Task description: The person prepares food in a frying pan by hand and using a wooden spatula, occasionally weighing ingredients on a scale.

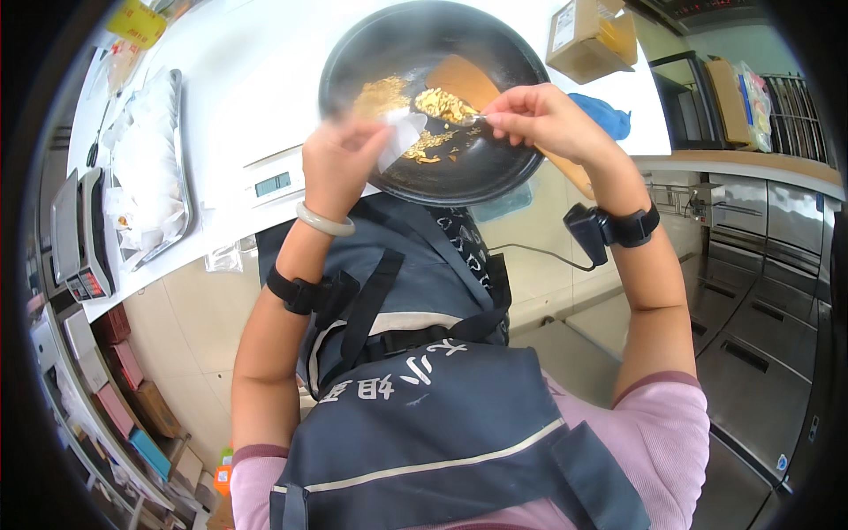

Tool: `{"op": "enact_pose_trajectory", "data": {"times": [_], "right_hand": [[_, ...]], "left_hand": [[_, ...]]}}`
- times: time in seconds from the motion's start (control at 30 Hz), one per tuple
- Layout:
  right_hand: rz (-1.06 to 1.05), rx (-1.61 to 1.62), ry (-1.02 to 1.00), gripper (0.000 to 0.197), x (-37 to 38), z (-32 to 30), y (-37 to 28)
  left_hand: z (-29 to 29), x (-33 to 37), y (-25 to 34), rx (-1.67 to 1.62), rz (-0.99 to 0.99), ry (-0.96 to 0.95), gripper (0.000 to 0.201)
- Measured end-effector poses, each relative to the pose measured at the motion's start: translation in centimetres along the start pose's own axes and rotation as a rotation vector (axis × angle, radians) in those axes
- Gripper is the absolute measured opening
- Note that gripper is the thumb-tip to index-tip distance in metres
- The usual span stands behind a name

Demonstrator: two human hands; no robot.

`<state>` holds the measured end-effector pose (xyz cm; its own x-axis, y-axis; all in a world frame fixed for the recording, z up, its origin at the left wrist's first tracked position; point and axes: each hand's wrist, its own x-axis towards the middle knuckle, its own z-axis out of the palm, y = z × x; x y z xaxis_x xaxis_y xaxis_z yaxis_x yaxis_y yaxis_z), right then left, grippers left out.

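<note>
A large black wok (508, 168) stands on the white table, with yellowish-brown dried bits (427, 146) and a paler heap of finer material (380, 95) inside. My right hand (546, 124) pinches the handle of a metal spoon (473, 118), which is heaped with the yellow bits over the wok. Beside it, between the fingers of my left hand (340, 168), is a small white pouch (403, 137) that looks thin and papery. The pouch is close to the spoon's bowl; whether they touch I cannot tell. A wooden spatula (464, 79) rests in the wok, its handle passing beneath my right hand.
Left of the wok is a flat white scale (274, 184) with a display. Farther left lie a metal tray (184, 159) of white pouches and another scale (75, 230). At the back right stand a cardboard box (590, 37) and a blue cloth-like item (601, 115).
</note>
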<state>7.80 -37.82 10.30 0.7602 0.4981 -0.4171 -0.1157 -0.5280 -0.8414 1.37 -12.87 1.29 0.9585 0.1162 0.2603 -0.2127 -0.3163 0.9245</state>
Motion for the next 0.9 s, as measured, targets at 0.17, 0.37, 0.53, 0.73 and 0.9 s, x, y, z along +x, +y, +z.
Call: {"op": "enact_pose_trajectory", "data": {"times": [0.17, 0.37, 0.53, 0.73, 0.9], "right_hand": [[-0.032, -0.146, 0.000, 0.017, -0.5, 0.0, 0.4], [-0.091, -0.410, 0.036, 0.016, -0.4, 0.8, -0.4], [-0.212, -0.724, 0.082, 0.012, -0.4, 1.9, -2.3], [-0.603, -1.399, 0.368, 0.004, -1.2, 6.1, -5.0], [-0.459, -1.294, 0.536, 0.006, -2.3, 5.1, -5.2]], "left_hand": [[1.1, -0.3, 0.1, -0.006, 0.035, 0.026, 0.007], [1.1, -0.9, 0.1, -0.009, 0.115, 0.024, 0.007], [1.5, -1.2, 0.6, 0.006, 0.162, 0.004, 0.007], [2.8, -1.4, -0.6, -0.030, 0.099, 0.013, 0.007], [2.1, -1.3, -1.0, -0.010, -0.083, 0.037, 0.009]]}}
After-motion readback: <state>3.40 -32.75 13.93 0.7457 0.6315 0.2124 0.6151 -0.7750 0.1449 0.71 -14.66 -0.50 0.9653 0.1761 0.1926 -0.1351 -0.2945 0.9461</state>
